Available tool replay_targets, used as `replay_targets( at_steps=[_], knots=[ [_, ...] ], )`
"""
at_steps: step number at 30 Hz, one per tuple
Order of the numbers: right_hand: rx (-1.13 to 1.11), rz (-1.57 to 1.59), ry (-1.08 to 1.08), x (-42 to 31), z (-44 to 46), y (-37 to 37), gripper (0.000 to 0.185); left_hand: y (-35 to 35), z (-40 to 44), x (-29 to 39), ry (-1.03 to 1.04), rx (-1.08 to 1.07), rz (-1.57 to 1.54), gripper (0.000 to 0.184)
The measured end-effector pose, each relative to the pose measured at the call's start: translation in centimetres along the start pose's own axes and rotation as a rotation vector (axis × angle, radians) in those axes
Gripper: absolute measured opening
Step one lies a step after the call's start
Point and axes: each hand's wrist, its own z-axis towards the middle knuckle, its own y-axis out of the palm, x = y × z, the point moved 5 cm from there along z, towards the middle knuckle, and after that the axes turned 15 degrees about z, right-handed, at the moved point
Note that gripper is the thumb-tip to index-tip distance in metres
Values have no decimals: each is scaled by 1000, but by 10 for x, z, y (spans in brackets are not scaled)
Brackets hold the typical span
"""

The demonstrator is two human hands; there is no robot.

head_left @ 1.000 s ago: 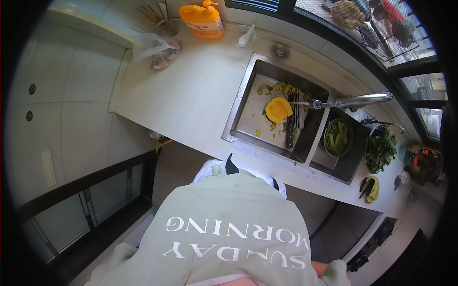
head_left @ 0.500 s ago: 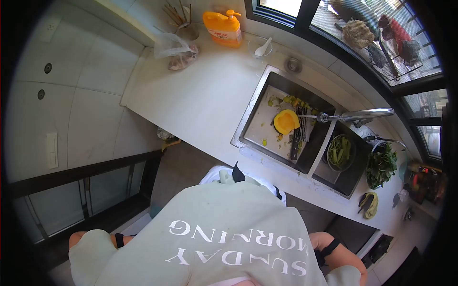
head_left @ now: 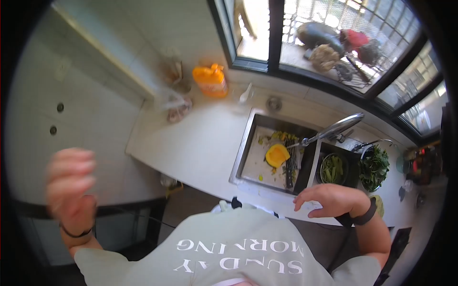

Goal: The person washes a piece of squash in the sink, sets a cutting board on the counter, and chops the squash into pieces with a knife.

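Note:
My left hand (head_left: 71, 183) is raised at the far left, away from the counter. It is smeared by motion, so its fingers are hard to read. My right hand (head_left: 327, 199) hangs over the front edge of the sink, fingers slightly curled and apart, with nothing in it. Beyond it, a cut piece of yellow pumpkin (head_left: 277, 156) lies in the large sink basin (head_left: 234, 167) among peelings. A knife with a black handle (head_left: 289, 177) is beside the pumpkin. Green vegetable pieces (head_left: 333, 168) fill a bowl in the smaller basin.
An orange pump bottle (head_left: 210, 81), a white spoon (head_left: 245, 93) and a plastic bag (head_left: 179, 109) stand along the back of the counter (head_left: 191, 148). The faucet (head_left: 334, 127) reaches over the sink. Leafy greens (head_left: 374, 168) are at the right.
Both hands have come up into view from beside my body, the left at the far left and the right at the sink's front edge. The camera view has tilted up toward the window.

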Motion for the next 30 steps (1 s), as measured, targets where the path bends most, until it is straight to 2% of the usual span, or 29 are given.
replay_targets(
  at_steps=[2, 3, 6, 7, 11, 14, 15, 16, 17, 18, 19, 20, 21, 22, 23, 24, 26, 28, 29, 30],
  knots=[
    [79, -100, -11, -30, -2, -13, 34, -79, -22, 3, 244, 439, 74, 34],
    [108, -187, -2, -43, -4, -18, 35, -95, -9, 17, 265, 471, 87, 34],
    [221, -344, -80, -80, -10, -32, 35, -124, -2, 101, 909, 923, 106, 47],
    [240, -388, -73, -88, -13, -34, 35, -122, -2, 119, 1045, 1010, 170, 42],
    [286, -448, -49, -119, -31, -36, 38, -110, -6, 132, 1142, 1147, 341, 25],
    [389, -462, -91, -131, -47, -43, 35, -93, 6, 125, 1091, 1310, 418, 19],
    [467, -471, -164, -133, -52, -47, 32, -86, 12, 118, 1052, 1402, 379, 19],
    [464, -492, -196, -124, -54, -49, 32, -68, 33, 97, 1105, 1525, -49, 18],
    [618, -383, -304, -111, -60, -60, 30, -45, 56, 73, 1203, 1636, -486, 34],
    [776, -279, -411, -98, -68, -71, 27, -9, 80, 37, 836, 1774, -418, 23],
    [929, -182, -496, -82, -72, -80, 21, 31, 117, 7, 534, 1509, -340, 21],
    [1062, -107, -554, -53, -77, -90, 19, 74, 165, -24, 358, 1280, -440, 28],
    [1184, 149, -655, -27, -82, -99, 15, 122, 211, -54, 171, 1043, -498, 37],
    [1276, 422, -748, 0, -85, -105, 11, 183, 248, -90, -119, 805, -754, 37],
    [1269, 406, -747, 17, -85, -109, 11, 246, 279, -127, -273, 611, -814, 39],
    [1452, 454, -781, 38, -95, -117, 8, 301, 299, -154, -473, 525, -721, 40],
    [1734, 478, -808, 81, -110, -128, 9, 360, 322, -179, -708, 269, -404, 43],
    [1864, 482, -708, 120, -119, -133, 8, 417, 346, -205, -808, 240, -222, 51],
    [1910, 456, -704, 141, -124, -137, 9, 451, 356, -222, -913, 212, -240, 52],
    [1888, 461, -645, 158, -130, -133, 19, 478, 365, -233, -1015, 178, -262, 53]
  ],
)
